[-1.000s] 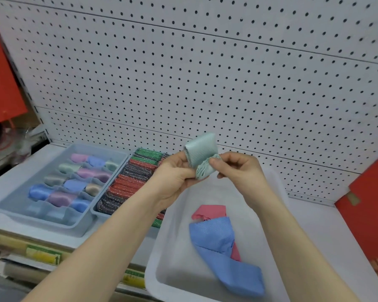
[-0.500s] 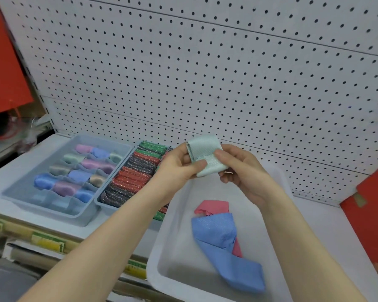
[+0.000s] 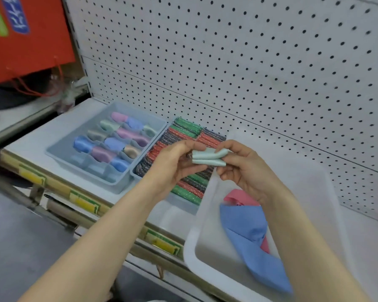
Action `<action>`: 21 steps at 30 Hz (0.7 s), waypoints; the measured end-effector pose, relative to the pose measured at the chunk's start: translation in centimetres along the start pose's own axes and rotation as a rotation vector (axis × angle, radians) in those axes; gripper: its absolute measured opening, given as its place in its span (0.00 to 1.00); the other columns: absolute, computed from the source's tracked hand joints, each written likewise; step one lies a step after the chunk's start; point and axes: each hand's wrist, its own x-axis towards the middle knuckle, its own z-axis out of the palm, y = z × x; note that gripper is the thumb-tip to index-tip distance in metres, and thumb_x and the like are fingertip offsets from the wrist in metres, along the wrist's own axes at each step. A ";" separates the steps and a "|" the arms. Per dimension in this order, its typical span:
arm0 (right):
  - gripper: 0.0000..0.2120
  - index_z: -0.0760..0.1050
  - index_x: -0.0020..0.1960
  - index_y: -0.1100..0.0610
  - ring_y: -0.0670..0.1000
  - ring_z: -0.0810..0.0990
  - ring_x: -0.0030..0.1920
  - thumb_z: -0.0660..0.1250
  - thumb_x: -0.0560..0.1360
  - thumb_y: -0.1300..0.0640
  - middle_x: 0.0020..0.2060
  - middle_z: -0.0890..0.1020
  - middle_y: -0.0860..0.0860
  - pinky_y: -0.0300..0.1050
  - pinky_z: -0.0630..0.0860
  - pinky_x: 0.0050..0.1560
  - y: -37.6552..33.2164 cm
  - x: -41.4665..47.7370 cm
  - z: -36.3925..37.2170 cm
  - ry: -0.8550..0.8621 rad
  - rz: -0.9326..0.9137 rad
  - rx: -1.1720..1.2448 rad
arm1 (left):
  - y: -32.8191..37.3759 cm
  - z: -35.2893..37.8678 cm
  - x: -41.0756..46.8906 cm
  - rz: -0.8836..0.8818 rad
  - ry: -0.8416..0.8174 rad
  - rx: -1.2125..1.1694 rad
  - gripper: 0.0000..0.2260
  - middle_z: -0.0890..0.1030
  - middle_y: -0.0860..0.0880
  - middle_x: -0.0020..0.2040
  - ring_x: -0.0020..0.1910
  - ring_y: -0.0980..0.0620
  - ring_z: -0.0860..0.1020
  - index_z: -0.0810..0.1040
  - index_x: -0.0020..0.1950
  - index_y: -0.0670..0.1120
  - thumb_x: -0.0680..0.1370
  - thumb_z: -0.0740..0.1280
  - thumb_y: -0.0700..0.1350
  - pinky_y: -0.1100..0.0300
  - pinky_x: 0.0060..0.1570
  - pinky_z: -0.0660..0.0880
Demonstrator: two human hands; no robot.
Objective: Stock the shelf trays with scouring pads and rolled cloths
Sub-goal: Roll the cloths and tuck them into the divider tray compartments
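At the centre of the frame, a small pale green cloth point(image 3: 207, 158) is held in the air above the trays, folded or half rolled into a short bundle. The left hand point(image 3: 172, 162) pinches one end and the right hand point(image 3: 242, 168) the other, fingers closed narrowly on the fabric.

I'd judge the job well along but unfinished. To the left of centre, the grey divided plastic tray point(image 3: 79, 168) already holds rolled cloths point(image 3: 118, 142) in purple, blue, green and tan across its back and middle compartments. Its nearest row looks unfilled, though it is too blurred to be sure. Just beside it, partly behind the hands, the second grey tray point(image 3: 179, 203) is packed with glittery red, green and dark scouring pads point(image 3: 183, 136) standing in rows, so that part seems done.

At the lower right, the white plastic bin point(image 3: 190, 251) holds what is left: a loose blue cloth point(image 3: 249, 232) lying over a pink one point(image 3: 240, 198). Those two and the green one in hand have yet to be rolled and placed.
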 end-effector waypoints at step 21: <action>0.14 0.75 0.53 0.48 0.46 0.77 0.36 0.72 0.70 0.60 0.39 0.78 0.42 0.46 0.76 0.44 10.7 18.5 26.8 0.086 -0.144 -0.870 | 5.8 -34.9 -0.4 0.184 0.457 0.872 0.11 0.79 0.54 0.57 0.52 0.56 0.79 0.79 0.57 0.55 0.78 0.67 0.41 0.65 0.56 0.75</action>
